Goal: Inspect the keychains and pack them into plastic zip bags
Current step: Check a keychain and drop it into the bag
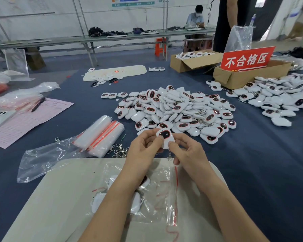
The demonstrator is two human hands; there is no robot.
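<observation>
Both hands hold one white keychain (165,137) with a dark, red-rimmed window, above the near edge of the blue table. My left hand (143,151) pinches its left side and my right hand (187,151) pinches its lower right; its metal clasp (169,157) dangles below. A large pile of the same keychains (178,110) lies just behind. Clear zip bags with red strips (164,194), some holding keychains, lie on the beige mat (59,198) under my forearms. A bundle of unused zip bags (100,135) sits to the left.
A second keychain heap (278,98) spreads at the right, beside cardboard boxes (243,75) with a red sign (247,58). Loose metal clasps (120,151) lie by the bag bundle. A pink form with a pen (38,104) is at the left. A person stands at the table's far right.
</observation>
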